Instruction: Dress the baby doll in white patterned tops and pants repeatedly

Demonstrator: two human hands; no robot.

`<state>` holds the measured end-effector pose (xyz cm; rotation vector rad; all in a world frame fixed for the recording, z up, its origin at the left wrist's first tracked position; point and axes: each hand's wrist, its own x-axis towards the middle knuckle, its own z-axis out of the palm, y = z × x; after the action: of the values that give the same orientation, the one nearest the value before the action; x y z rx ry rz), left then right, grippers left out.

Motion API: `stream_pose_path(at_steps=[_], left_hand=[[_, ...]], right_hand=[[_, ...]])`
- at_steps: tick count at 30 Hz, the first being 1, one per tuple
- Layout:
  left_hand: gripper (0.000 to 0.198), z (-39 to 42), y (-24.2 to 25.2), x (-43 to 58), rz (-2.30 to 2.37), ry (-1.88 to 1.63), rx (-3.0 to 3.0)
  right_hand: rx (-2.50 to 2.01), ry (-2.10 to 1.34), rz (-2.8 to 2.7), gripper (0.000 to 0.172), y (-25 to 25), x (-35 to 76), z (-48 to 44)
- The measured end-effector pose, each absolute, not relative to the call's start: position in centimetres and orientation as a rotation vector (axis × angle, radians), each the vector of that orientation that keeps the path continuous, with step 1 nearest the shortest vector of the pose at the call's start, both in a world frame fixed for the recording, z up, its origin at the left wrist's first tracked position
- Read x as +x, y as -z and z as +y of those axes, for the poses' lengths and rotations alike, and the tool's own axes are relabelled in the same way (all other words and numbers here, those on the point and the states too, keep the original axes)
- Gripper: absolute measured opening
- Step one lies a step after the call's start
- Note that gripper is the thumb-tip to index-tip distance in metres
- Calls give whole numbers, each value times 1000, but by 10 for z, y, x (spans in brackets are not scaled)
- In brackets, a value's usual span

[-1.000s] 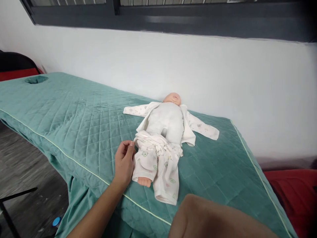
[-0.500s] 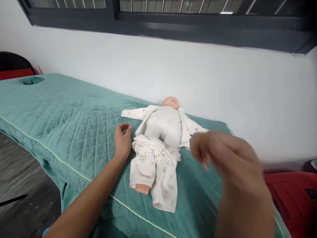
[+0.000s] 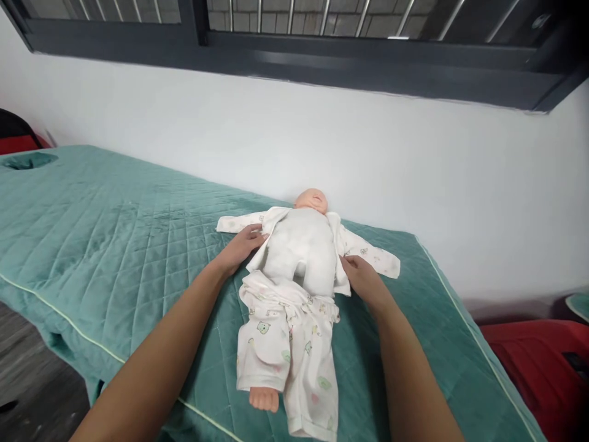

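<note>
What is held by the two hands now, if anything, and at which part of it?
The left hand and right hand touch the open white top on opposite sides, near its sleeves; whether either hand grips it cannot be told.

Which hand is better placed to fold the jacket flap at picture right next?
Probably the right hand: its fingers are at that flap, while the left hand is across the doll's torso.

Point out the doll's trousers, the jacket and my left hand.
Trousers [image 3: 299,320], head view: upper front.
Jacket [image 3: 372,255], head view: sleeve at picture right.
Left hand [image 3: 243,244], head view: back of the hand.
</note>
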<state>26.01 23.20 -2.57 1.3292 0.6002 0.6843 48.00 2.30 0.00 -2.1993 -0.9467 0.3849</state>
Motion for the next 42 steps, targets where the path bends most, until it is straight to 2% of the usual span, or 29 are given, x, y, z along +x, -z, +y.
stream_pose_path(at_steps=[8, 12, 15, 23, 25, 28, 30, 32, 34, 37, 39, 42], left_hand=[[51, 239, 20, 249, 706, -850, 1098], [51, 246, 28, 233, 806, -1034, 1089], [44, 249, 36, 225, 901, -1168, 1174], [26, 249, 41, 221, 1256, -1242, 1517], [25, 248, 41, 220, 1332, -1267, 1583], [21, 244, 38, 220, 1387, -1318, 1631], [18, 239, 35, 222, 1402, -1346, 1661], [14, 232, 32, 225, 1418, -1415, 1740], [10, 223, 29, 227, 1412, -1533, 1883], [4, 207, 24, 233, 1223, -1661, 2063], [2, 198, 20, 236, 1007, -1555, 2041], [7, 188, 14, 238, 688, -1076, 1928]], right_hand=[[-2199, -332, -898, 36, -2, 486, 13], [-2509, -202, -870, 26, -7, 512, -7], [-2734, -148, -835, 21, -6, 533, -24], [-2926, -197, -713, 44, -7, 538, -47], [-2877, -60, -738, 46, -10, 532, -44], [-2645, 172, -834, 37, -15, 515, -29], [-2395, 103, -919, 27, -20, 495, -16], [-2115, -104, -1051, 22, -25, 472, -4], [-1895, -251, -1214, 21, -31, 448, 4], [-1771, -284, -1381, 24, -36, 421, 10], [-1754, -276, -1438, 26, -38, 410, 12], [-1729, -306, -1541, 28, -39, 405, 13]])
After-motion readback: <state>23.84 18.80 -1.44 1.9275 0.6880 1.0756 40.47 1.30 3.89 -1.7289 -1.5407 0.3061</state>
